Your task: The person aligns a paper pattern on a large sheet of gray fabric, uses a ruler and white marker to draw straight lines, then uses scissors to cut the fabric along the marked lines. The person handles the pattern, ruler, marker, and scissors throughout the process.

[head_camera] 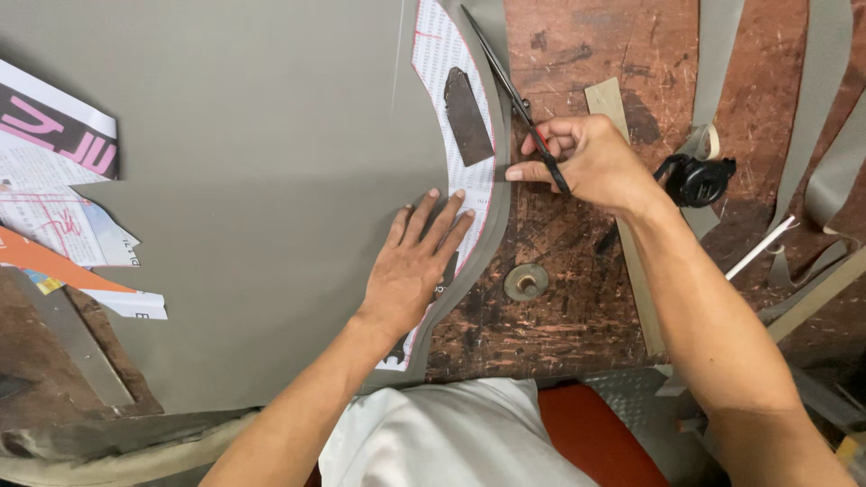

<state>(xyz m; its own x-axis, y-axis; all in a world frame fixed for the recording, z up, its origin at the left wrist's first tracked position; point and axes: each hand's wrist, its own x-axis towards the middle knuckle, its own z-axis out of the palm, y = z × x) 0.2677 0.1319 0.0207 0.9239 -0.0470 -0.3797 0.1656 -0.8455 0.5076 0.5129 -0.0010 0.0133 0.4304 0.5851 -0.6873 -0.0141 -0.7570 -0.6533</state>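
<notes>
Gripping scissors [514,86], right hand [586,162] cuts beside pink-edged curved paper pattern [442,54].

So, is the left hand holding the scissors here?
No, the right hand grips the scissors, while the left hand lies flat on the paper pattern.

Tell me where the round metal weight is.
In the head view, the round metal weight lies on the bare wooden table, right of the grey fabric edge, just right of the left hand and below the right hand holding scissors.
</notes>
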